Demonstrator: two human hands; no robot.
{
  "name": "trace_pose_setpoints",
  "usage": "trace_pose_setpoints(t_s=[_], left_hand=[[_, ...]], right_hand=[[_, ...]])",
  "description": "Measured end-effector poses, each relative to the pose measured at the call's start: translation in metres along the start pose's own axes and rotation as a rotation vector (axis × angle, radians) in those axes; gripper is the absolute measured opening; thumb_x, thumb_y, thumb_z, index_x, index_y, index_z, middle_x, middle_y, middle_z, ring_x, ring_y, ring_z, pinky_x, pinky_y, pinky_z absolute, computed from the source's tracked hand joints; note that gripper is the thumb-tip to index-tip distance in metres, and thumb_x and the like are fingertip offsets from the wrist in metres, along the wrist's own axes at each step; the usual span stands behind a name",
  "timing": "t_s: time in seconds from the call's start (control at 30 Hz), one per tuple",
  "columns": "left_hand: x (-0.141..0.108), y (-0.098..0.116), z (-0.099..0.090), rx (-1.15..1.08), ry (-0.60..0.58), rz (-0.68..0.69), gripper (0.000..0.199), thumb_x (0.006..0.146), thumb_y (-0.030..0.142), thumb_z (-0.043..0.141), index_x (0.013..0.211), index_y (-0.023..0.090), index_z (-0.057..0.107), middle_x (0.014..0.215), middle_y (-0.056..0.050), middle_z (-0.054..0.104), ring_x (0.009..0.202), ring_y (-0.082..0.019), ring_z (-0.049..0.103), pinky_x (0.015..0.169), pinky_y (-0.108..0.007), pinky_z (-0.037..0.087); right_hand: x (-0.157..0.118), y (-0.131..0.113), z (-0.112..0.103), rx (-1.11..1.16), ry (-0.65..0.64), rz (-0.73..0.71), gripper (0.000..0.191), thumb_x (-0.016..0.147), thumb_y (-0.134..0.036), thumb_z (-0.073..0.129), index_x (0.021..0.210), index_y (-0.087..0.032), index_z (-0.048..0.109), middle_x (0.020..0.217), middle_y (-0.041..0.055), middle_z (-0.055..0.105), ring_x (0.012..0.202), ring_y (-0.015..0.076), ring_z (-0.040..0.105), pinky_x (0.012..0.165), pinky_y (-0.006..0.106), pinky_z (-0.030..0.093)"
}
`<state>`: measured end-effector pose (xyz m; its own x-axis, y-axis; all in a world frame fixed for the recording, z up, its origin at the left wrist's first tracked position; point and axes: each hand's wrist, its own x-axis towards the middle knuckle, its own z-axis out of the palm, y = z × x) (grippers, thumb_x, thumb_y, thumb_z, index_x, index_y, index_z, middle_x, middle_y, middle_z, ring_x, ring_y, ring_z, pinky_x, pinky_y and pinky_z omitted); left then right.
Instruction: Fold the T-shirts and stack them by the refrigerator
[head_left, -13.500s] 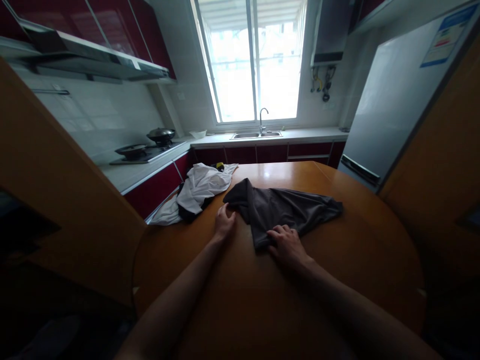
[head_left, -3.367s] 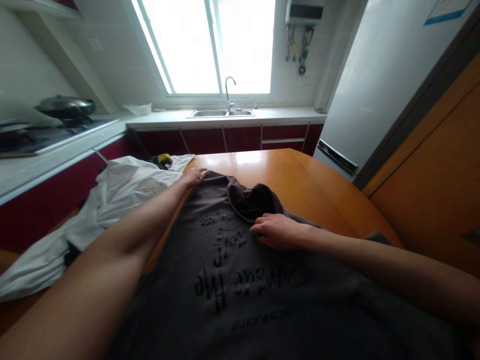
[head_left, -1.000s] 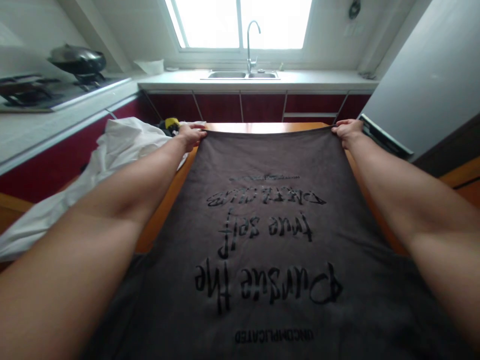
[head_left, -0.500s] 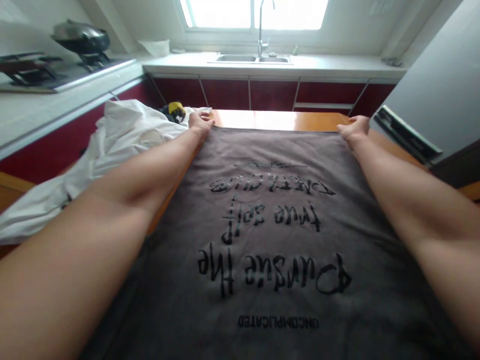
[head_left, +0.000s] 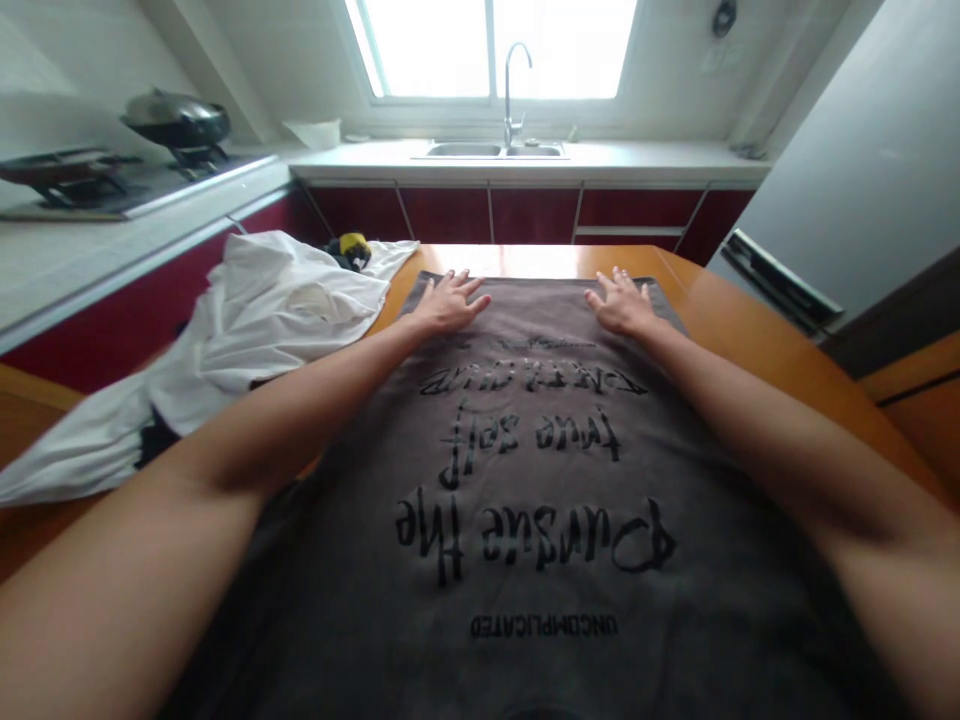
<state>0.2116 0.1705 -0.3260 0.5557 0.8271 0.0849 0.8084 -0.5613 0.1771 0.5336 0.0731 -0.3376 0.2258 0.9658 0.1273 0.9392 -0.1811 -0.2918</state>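
A dark grey T-shirt (head_left: pixel 525 480) lies spread on the wooden table, its black lettering upside down to me and its hem at the far end. My left hand (head_left: pixel 448 303) rests on the cloth near the far left corner, palm down with the fingers spread. Near the far right corner, my right hand (head_left: pixel 621 302) also lies on the shirt with its fingers apart. Neither hand grips the fabric. The shirt's near end runs toward the bottom of the view, where a bit of the neckline shows.
White clothing (head_left: pixel 277 310) is heaped on the table's left side, with a black and yellow item (head_left: pixel 352 250) behind it. The orange-brown table (head_left: pixel 750 330) has a rounded right edge. Beyond stand a counter with a sink (head_left: pixel 491 150), a stove with a wok (head_left: pixel 176 120), and a grey fridge (head_left: pixel 840 170).
Both hands have let go of the shirt's far corners and moved inward onto the cloth, fingers now spread. The camera view has tilted up slightly.
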Motion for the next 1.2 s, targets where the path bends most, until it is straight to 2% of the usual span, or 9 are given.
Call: trace_pose_setpoints(t_s=[0.2,0.37,0.5,0.6,0.7,0.77,0.83,1.03,1.2], left_hand=[[-0.015,0.041,0.000,-0.024,-0.068,0.047,0.071,0.097,0.070,0.031,0.158,0.032,0.033,0.168,-0.005,0.019,0.155,-0.035,0.010,0.121,-0.061,0.008],[-0.044,0.068,-0.003,-0.016,0.021,0.158,0.070,0.098,0.069,0.031,0.158,0.034,0.031,0.168,-0.003,0.020,0.155,-0.032,0.010,0.123,-0.058,0.007],[-0.069,0.088,0.010,-0.022,-0.104,0.233,0.069,0.097,0.070,0.032,0.157,0.037,0.031,0.168,-0.002,0.021,0.155,-0.032,0.013,0.122,-0.060,0.007],[-0.075,0.093,0.006,-0.059,-0.055,0.175,0.066,0.099,0.065,0.031,0.158,0.033,0.031,0.167,-0.006,0.023,0.154,-0.030,0.018,0.121,-0.060,0.016],[-0.087,0.094,-0.015,-0.072,0.034,0.156,0.065,0.101,0.063,0.030,0.157,0.031,0.033,0.167,-0.007,0.024,0.154,-0.030,0.019,0.120,-0.058,0.020],[-0.108,0.098,-0.030,-0.049,0.037,0.181,0.066,0.100,0.065,0.029,0.156,0.031,0.037,0.166,-0.007,0.026,0.154,-0.031,0.017,0.120,-0.059,0.019],[-0.136,0.102,-0.037,-0.031,0.009,0.196,0.068,0.099,0.068,0.026,0.155,0.031,0.038,0.166,-0.007,0.027,0.154,-0.032,0.017,0.120,-0.061,0.018],[-0.206,0.111,-0.015,-0.017,-0.195,0.151,0.071,0.096,0.073,0.024,0.158,0.038,0.029,0.168,-0.005,0.018,0.155,-0.033,0.009,0.119,-0.065,0.011],[-0.227,0.114,-0.007,-0.017,-0.082,0.127,0.074,0.096,0.074,0.023,0.158,0.035,0.029,0.168,-0.006,0.017,0.155,-0.033,0.010,0.120,-0.064,0.013]], right_hand=[[-0.018,-0.031,0.008,0.007,-0.079,-0.102,0.071,0.096,-0.062,0.039,0.155,-0.022,0.039,0.165,0.0142,0.025,0.153,0.0321,0.018,0.120,0.063,0.011],[-0.042,-0.044,-0.003,0.027,0.140,-0.113,0.065,0.100,-0.053,0.033,0.156,-0.019,0.037,0.166,0.0138,0.025,0.153,0.0319,0.019,0.120,0.063,0.012],[-0.071,-0.049,-0.003,0.035,-0.016,-0.145,0.064,0.101,-0.051,0.034,0.157,-0.020,0.035,0.166,0.0125,0.023,0.153,0.0306,0.018,0.120,0.060,0.016],[-0.090,-0.055,-0.008,0.023,-0.038,-0.158,0.061,0.101,-0.046,0.033,0.155,-0.017,0.038,0.165,0.0125,0.026,0.153,0.0271,0.020,0.122,0.055,0.015],[-0.107,-0.064,-0.026,0.066,0.206,-0.112,0.059,0.103,-0.041,0.024,0.155,-0.016,0.038,0.165,0.0114,0.028,0.152,0.0251,0.022,0.122,0.052,0.016],[-0.122,-0.070,-0.035,0.089,0.288,-0.067,0.060,0.103,-0.042,0.022,0.155,-0.017,0.036,0.165,0.0112,0.029,0.152,0.0262,0.022,0.122,0.052,0.017],[-0.142,-0.073,-0.036,0.084,0.247,-0.040,0.062,0.102,-0.046,0.025,0.157,-0.018,0.034,0.166,0.0114,0.025,0.153,0.0276,0.019,0.122,0.053,0.016],[-0.188,-0.071,-0.011,-0.004,-0.087,0.021,0.064,0.101,-0.052,0.033,0.156,-0.019,0.035,0.167,0.0125,0.020,0.155,0.0266,0.013,0.121,0.056,0.013],[-0.199,-0.078,-0.022,0.002,0.119,0.033,0.063,0.102,-0.050,0.028,0.157,-0.020,0.034,0.167,0.0128,0.020,0.155,0.0265,0.012,0.121,0.056,0.012]])
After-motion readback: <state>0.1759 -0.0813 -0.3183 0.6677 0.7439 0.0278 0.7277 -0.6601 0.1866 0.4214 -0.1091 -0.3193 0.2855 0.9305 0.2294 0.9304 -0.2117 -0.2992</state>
